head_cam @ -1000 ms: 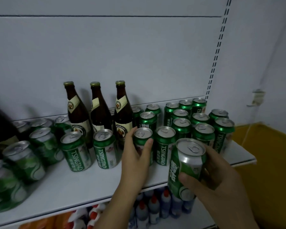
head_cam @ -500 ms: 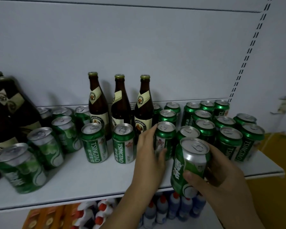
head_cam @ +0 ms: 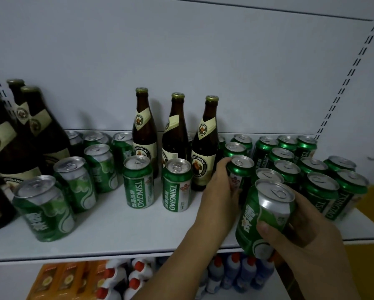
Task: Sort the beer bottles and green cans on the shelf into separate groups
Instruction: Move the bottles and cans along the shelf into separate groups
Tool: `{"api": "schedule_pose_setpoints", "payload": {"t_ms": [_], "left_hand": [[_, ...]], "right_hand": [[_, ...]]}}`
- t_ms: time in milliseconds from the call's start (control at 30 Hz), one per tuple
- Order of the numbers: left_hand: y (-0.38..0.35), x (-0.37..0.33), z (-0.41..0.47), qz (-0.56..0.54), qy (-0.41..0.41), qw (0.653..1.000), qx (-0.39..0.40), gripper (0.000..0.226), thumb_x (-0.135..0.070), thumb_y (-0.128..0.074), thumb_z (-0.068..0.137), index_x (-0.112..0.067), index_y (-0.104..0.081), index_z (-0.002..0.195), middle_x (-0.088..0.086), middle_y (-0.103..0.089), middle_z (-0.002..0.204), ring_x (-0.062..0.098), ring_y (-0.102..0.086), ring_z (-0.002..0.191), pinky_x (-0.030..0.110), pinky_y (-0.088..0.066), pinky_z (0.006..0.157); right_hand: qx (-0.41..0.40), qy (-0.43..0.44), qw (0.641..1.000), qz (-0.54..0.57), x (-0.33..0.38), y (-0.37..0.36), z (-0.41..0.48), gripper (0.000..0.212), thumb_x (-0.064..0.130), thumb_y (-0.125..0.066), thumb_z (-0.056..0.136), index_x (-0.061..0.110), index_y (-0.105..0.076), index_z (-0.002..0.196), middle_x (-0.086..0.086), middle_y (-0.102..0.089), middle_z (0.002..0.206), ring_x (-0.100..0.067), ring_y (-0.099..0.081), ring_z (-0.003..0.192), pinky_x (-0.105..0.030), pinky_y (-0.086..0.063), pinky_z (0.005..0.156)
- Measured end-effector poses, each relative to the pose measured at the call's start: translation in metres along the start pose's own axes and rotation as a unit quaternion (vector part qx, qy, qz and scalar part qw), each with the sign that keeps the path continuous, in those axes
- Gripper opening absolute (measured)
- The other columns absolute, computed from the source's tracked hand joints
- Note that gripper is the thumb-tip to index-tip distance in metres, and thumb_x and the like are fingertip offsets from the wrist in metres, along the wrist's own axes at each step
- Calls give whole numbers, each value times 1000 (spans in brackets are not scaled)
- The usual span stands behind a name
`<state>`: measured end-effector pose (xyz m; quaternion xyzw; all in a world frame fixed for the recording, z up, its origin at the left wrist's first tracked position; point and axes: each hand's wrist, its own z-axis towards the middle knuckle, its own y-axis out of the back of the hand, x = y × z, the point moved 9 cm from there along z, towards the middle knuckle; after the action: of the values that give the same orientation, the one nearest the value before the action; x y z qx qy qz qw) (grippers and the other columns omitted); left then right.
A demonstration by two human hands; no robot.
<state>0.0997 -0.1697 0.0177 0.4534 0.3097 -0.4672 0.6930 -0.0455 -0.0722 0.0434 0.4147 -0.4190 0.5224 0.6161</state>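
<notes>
Held can (head_cam: 266,215) beyond shelf (head_cam: 95,253) front edge

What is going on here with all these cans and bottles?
A person is sorting drinks on a white shelf. The right hand holds one green can in front of the shelf edge, while the left hand grips a second can standing at the front of the can group on the right. Three beer bottles stand in the middle among cans, so bottles and cans are not yet separated.
</notes>
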Motion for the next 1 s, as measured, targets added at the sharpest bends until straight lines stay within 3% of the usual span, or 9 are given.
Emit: {"api": "schedule_pose_setpoints", "payload": {"t_ms": [133,200,300,367,467,600,800,900,1000], "left_hand": [[14,-1,-21,-3,15,998,65,74,-8,-65,94,-42,-31,150,-22,-56,97,-9,-57,92,2,-41,84],[29,4,-44,23,13,995,97,58,-8,-60,98,-35,-44,147,-17,-62,101,-6,-60,95,5,-46,86],[64,22,-75,36,55,991,116,26,-14,-62,97,-26,-71,119,-7,-73,91,3,-69,87,20,-56,84],[95,30,-84,28,84,992,86,16,-15,-67,95,-26,-76,101,-7,-74,83,6,-71,78,27,-59,79],[132,33,-82,33,81,996,20,19,-13,-68,95,-31,-75,94,-13,-73,83,6,-71,79,23,-58,75],[151,31,-82,49,60,997,-15,18,-20,-68,96,-37,-73,96,-17,-72,87,5,-71,84,25,-58,75],[174,31,-95,51,55,996,-51,13,-24,-68,95,-37,-74,96,-13,-72,88,6,-70,88,24,-57,76],[188,33,-106,55,67,994,-63,13,-29,-65,97,-40,-71,100,-16,-71,92,7,-69,88,26,-58,76],[207,27,-117,46,58,993,-96,19,-28,-62,98,-45,-66,108,-24,-67,102,1,-67,96,19,-55,78]], "right_hand": [[-9,2,1000,18,1,-6,3,65,51,-87,47,46,-73,110,20,-74,112,1,-70,102,-10,-55,74],[-2,-3,1000,21,-3,-12,7,64,47,-87,48,45,-71,110,22,-75,108,2,-70,99,-8,-54,72],[27,-14,999,14,-9,-29,14,63,19,-81,55,42,-66,112,22,-76,104,3,-71,96,-7,-54,71],[55,-14,998,-3,-15,-45,18,61,14,-79,61,40,-65,114,24,-75,105,5,-70,98,-7,-53,73],[78,-16,997,-16,-21,-63,23,61,25,-78,64,38,-63,122,23,-74,110,3,-69,102,-11,-56,76],[83,-8,996,-27,-25,-74,23,67,34,-76,69,31,-60,134,15,-73,119,-2,-68,109,-26,-59,89],[113,-4,993,-34,-24,-91,15,66,33,-78,68,44,-57,130,27,-68,123,5,-64,112,-12,-54,87],[146,4,988,-47,-23,-119,3,71,40,-80,67,48,-53,133,27,-64,130,2,-62,119,-20,-54,95],[201,23,977,-69,-14,-165,-9,70,32,-84,78,53,-49,135,33,-57,134,7,-56,123,-21,-50,100]]}}
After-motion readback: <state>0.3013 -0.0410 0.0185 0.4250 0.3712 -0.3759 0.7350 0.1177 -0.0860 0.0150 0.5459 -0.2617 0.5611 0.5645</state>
